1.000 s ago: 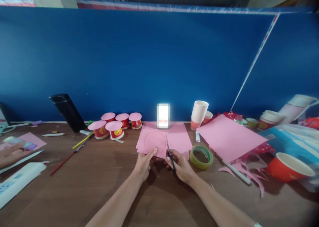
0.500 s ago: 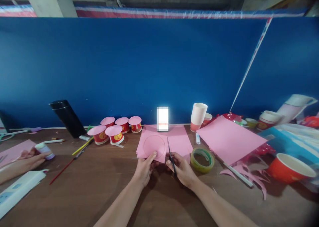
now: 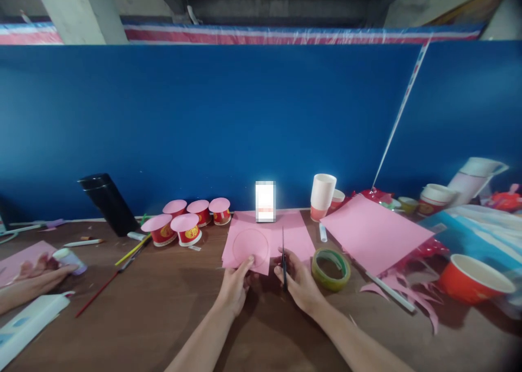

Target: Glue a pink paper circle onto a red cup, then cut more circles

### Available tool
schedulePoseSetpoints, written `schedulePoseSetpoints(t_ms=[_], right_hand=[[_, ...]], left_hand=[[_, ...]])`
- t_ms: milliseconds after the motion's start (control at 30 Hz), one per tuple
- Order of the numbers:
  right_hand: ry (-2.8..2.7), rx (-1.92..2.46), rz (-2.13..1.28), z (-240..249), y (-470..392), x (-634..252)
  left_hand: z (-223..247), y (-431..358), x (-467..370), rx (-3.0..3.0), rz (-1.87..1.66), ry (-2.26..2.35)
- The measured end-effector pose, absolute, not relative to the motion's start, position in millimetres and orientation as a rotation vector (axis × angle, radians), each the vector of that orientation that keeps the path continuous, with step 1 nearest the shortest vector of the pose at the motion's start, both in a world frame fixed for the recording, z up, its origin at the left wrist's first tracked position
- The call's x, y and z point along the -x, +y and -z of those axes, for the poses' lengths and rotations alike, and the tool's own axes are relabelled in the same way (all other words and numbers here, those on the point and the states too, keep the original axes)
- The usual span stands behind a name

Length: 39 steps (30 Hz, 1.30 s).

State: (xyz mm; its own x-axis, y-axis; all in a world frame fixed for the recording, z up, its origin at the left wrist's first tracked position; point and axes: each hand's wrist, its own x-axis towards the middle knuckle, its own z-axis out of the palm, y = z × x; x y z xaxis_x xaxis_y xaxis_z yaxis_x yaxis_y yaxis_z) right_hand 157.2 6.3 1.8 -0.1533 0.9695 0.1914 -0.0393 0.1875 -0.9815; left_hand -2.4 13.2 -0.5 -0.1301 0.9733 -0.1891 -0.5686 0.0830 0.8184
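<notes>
My left hand (image 3: 236, 285) grips a square of pink paper (image 3: 249, 241) by its lower edge, thumb on top. A circle is drawn on that paper. In my right hand (image 3: 299, 280) is a pair of scissors (image 3: 284, 258), blades pointing away from me and just right of the paper, apart from it. Beneath them lie more pink sheets (image 3: 296, 233) on the table. A roll of tape (image 3: 330, 270) sits close to the right of my right hand.
Several red paper cups with pink discs (image 3: 186, 229) stand left of the sheets. Further left are a black flask (image 3: 109, 203), a yellow pencil (image 3: 131, 250) and another person's hand (image 3: 38, 271) near a glue stick (image 3: 70, 260). Rightward are stacked white cups (image 3: 322, 197), pink scraps (image 3: 411, 298) and an orange cup (image 3: 475, 279).
The scissors have swung more upright and shifted slightly right, away from the paper's edge. My left hand still holds the paper. The view has tilted up a little.
</notes>
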Motion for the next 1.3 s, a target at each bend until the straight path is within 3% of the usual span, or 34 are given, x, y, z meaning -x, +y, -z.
schedulePoseSetpoints(t_ms=[1300], right_hand=[[-1.354, 0.965, -1.207, 9.7, 10.6, -156.9]], left_hand=[[-3.2, 12.4, 3.0, -0.555, -1.435, 0.977]])
